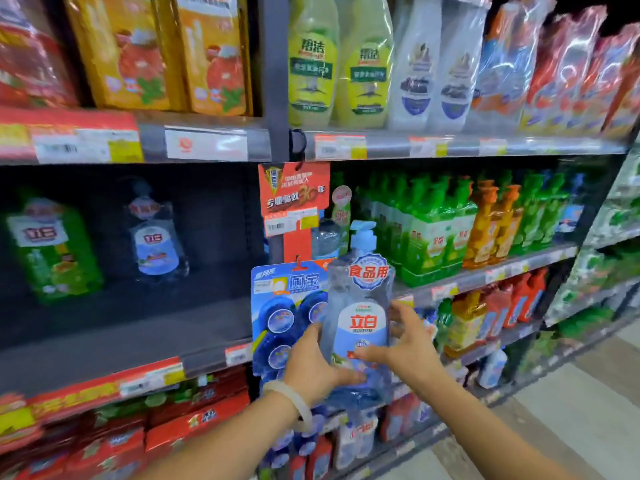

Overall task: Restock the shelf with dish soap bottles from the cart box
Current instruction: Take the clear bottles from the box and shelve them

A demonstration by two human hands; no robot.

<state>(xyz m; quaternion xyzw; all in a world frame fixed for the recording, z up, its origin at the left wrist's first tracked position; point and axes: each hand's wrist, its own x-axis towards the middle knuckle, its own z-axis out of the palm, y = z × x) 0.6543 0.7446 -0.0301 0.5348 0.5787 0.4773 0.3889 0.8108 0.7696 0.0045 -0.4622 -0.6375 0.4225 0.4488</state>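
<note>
A clear dish soap bottle (360, 306) with a pale blue pump top and a blue-white label stands upright in the air before the shelving. My left hand (313, 367) grips its lower left side, thumb across the base. My right hand (408, 344) holds its right side, thumb on the label and fingers spread behind. Left of it, the dark middle shelf (121, 334) holds a matching clear bottle (156, 233) and a green bottle (52, 251) far back. The cart box is out of view.
Blue toilet-cleaner cards (287, 313) hang on the upright post right behind the bottle. Green and orange pump bottles (450, 226) crowd the shelf to the right. Red packs (138, 427) fill the shelf below; the aisle floor (571, 410) runs along the right.
</note>
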